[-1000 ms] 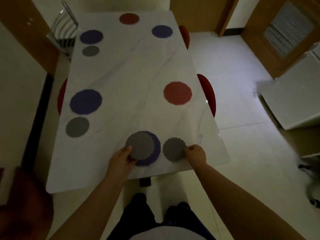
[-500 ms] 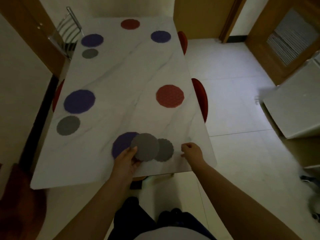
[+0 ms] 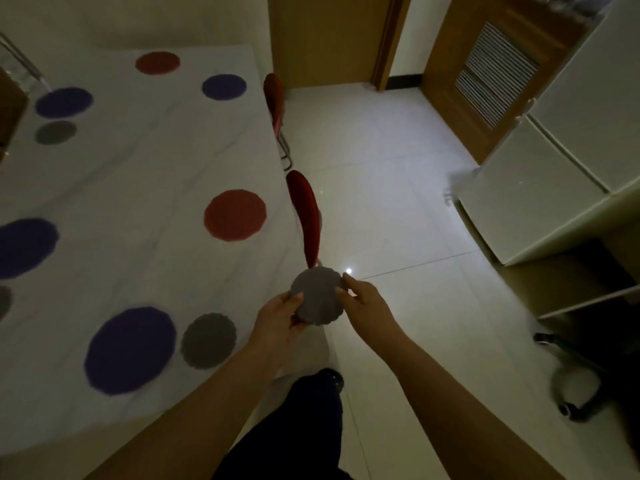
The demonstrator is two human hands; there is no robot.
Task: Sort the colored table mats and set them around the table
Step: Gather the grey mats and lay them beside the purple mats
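Fingers (image 3: 297, 300) of the left hand (image 3: 280, 315) curl round the lower left rim of a small grey mat (image 3: 318, 296), thumb on its top face. The right hand (image 3: 363, 299) pinches the opposite rim with thumb and forefinger, its other fingers loosely bent. Head view, lower centre of frame: the held mat is lifted off the surface (image 3: 145, 174), just past its right edge and over the floor, below the nearer red chair (image 3: 304, 216). Whether it is one mat or a thin stack, cannot tell. Lower left: a large purple mat (image 3: 130, 349) lies flat with a grey mat (image 3: 209, 340) just beside it. Left edge: another purple mat (image 3: 24, 245), with a sliver of grey below it. Upper left: a purple mat (image 3: 64, 102) with a grey one (image 3: 55, 132) near it. Centre: a red mat (image 3: 235, 214) lies alone by the chair. Top: a far red mat (image 3: 157, 63) and a far purple mat (image 3: 224, 86), neither with a grey one. Judgement: the step in hand is carrying a grey mat to a setting that lacks one, and the near red mat looks the likeliest. The next move calls for swinging up and left over the surface, laying the mat flat beside the red one without overlap, then letting go with both hands.
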